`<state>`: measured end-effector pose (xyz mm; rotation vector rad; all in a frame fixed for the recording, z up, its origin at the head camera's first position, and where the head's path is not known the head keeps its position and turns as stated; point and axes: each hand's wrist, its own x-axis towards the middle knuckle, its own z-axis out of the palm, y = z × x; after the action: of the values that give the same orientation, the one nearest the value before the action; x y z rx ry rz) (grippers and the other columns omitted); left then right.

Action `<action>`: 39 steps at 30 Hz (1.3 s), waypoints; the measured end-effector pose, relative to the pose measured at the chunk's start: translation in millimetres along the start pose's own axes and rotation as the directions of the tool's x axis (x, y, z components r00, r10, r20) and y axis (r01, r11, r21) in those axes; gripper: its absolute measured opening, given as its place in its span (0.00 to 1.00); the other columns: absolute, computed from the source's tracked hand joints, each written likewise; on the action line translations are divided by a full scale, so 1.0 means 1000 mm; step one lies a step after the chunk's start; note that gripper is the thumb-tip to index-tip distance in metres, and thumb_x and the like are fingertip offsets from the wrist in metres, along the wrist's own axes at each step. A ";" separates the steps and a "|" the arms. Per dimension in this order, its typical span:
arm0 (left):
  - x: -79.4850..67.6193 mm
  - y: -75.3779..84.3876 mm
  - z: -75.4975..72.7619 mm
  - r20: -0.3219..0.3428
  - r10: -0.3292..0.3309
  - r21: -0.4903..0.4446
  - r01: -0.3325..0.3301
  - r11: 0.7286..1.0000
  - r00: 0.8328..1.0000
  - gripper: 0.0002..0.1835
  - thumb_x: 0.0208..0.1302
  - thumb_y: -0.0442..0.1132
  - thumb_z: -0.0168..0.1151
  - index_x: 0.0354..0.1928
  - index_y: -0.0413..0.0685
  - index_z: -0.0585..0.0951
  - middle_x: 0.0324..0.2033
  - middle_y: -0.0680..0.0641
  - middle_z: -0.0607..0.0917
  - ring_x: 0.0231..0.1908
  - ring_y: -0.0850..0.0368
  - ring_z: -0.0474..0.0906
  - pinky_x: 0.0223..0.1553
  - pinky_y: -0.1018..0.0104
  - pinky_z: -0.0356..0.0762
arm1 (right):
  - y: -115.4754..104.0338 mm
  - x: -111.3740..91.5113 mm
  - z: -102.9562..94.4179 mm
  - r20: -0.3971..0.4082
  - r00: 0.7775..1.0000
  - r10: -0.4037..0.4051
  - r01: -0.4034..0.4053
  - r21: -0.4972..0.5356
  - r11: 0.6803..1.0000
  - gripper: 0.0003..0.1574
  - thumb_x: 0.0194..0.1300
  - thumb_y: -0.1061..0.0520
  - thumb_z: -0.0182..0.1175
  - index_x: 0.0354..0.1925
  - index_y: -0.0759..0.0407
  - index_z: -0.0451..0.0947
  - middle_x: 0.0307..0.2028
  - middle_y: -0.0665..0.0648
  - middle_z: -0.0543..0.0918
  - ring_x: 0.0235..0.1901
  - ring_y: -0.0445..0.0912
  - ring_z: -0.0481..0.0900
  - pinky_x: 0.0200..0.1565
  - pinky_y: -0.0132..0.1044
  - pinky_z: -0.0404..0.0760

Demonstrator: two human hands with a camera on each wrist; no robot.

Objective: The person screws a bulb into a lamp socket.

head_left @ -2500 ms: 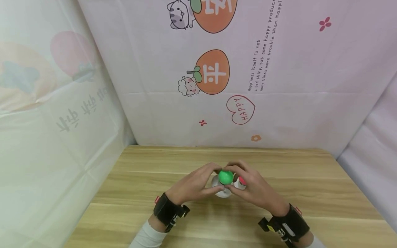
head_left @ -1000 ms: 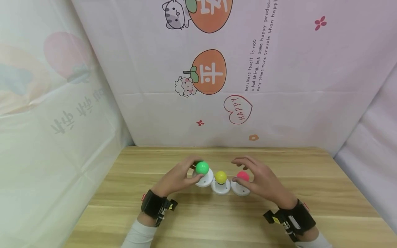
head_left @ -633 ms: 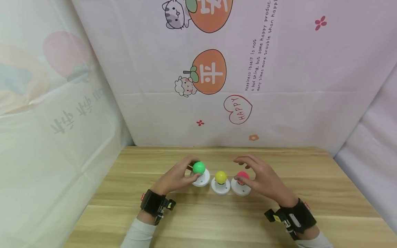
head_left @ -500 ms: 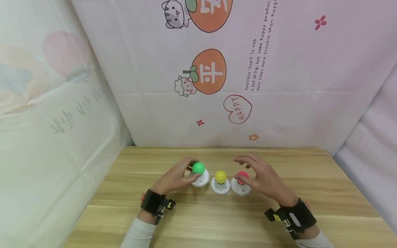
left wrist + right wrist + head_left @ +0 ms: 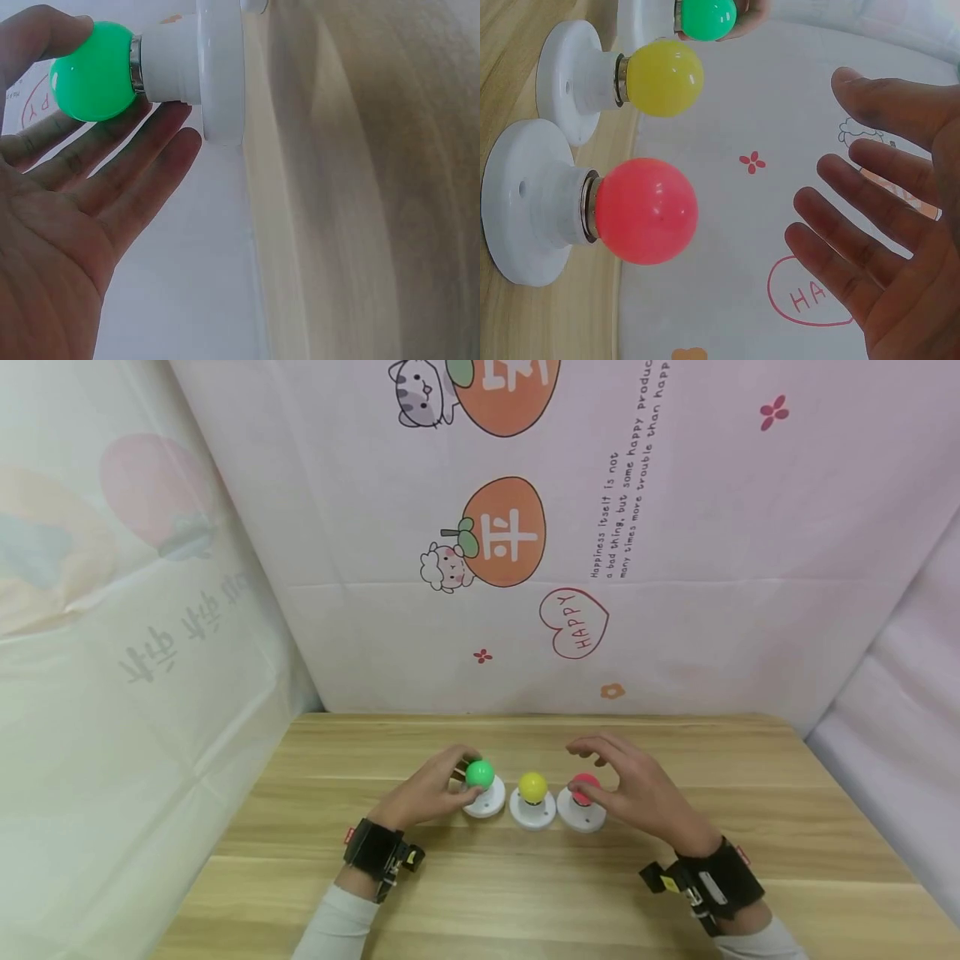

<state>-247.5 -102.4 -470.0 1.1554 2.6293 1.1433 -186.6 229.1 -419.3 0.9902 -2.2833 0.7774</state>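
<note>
My left hand holds a green light bulb between thumb and fingers. In the left wrist view the green bulb sits in a white round lamp holder, with its flat base right at the wooden surface. Beside it a yellow bulb stands upright in its own white holder. A pink-red bulb stands upright in a third holder on the right. My right hand, fingers spread and holding nothing, hovers above the pink-red bulb, apart from it in the right wrist view.
All three lamp holders stand in a row on a wood-grain table. A white printed cloth hangs behind the table, and more cloth hangs at the left and right. Both wrists wear black camera straps.
The green bulb, held by both hands at the middle, has moved left with my left hand, lately slightly nearer. My right hand has let go and moved right, over the pink-red bulb.
</note>
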 end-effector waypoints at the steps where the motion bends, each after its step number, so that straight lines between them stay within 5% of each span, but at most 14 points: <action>1: 0.000 0.000 0.001 0.004 -0.002 -0.001 0.002 1.000 1.000 0.25 0.63 0.50 0.63 0.58 0.51 0.69 0.51 0.54 0.76 0.49 0.59 0.75 0.50 0.63 0.78 | 0.000 0.000 0.000 0.000 1.000 -0.002 0.002 0.000 1.000 0.30 0.51 0.55 0.72 0.54 0.53 0.76 0.49 0.50 0.80 0.45 0.37 0.74 0.38 0.38 0.83; 32: 0.001 -0.005 0.011 0.072 -0.096 -0.067 0.101 0.993 0.993 0.23 0.64 0.51 0.62 0.58 0.55 0.69 0.51 0.55 0.75 0.52 0.58 0.74 0.51 0.64 0.78 | 0.004 -0.002 0.004 0.046 0.998 0.045 -0.045 -0.004 0.999 0.24 0.54 0.49 0.71 0.50 0.49 0.78 0.45 0.46 0.82 0.44 0.38 0.76 0.39 0.38 0.82; 39: -0.003 -0.003 0.009 0.064 -0.076 0.043 0.073 0.996 0.995 0.34 0.64 0.58 0.59 0.65 0.48 0.66 0.59 0.53 0.72 0.58 0.58 0.70 0.57 0.59 0.73 | 0.002 -0.008 0.000 0.112 0.989 0.094 -0.089 -0.042 0.995 0.22 0.57 0.49 0.69 0.49 0.49 0.78 0.45 0.47 0.81 0.44 0.39 0.76 0.40 0.40 0.83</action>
<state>-244.2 -100.3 -479.9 1.0721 2.6339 1.0249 -183.7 233.9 -425.1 0.9407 -2.4472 0.7303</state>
